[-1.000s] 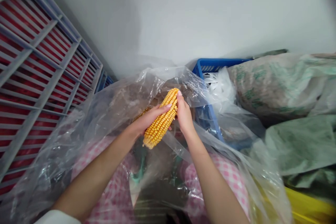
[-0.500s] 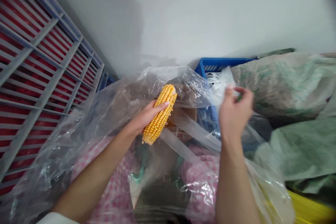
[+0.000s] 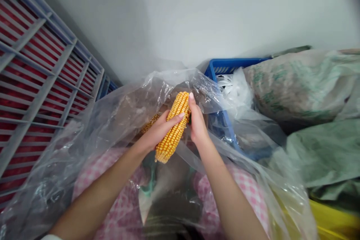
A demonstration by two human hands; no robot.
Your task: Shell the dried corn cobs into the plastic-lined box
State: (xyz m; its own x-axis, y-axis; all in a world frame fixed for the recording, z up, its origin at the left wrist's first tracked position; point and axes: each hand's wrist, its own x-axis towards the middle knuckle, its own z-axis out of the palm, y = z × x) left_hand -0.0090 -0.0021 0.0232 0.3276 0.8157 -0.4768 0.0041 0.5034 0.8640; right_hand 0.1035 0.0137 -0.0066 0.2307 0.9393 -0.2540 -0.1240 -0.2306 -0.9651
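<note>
An ear of yellow corn (image 3: 173,137), kernels still dense on it, slants upward over a clear plastic sheet. My left hand (image 3: 161,129) is wrapped round it from the left, thumb across the front. At its upper right side is my right hand (image 3: 198,120), thumb up against the tip and fingers curled behind. A bit of something green (image 3: 190,119) shows in the right hand's grip; its shape is mostly hidden. Below the corn, loose kernels (image 3: 151,123) show behind my left hand, through or inside the clear plastic (image 3: 112,120).
Plastic crates with red contents (image 3: 42,82) stack up at left. On the right are a blue crate (image 3: 209,71) with a white plastic bag (image 3: 239,88), a full woven sack (image 3: 292,86), green cloth-like sacking (image 3: 320,153) and something yellow (image 3: 334,221). A pale wall (image 3: 180,15) rises behind.
My right hand has come in from the right, beside the blue crate, to the upper end of the corn. The left hand keeps its hold in nearly the same place.
</note>
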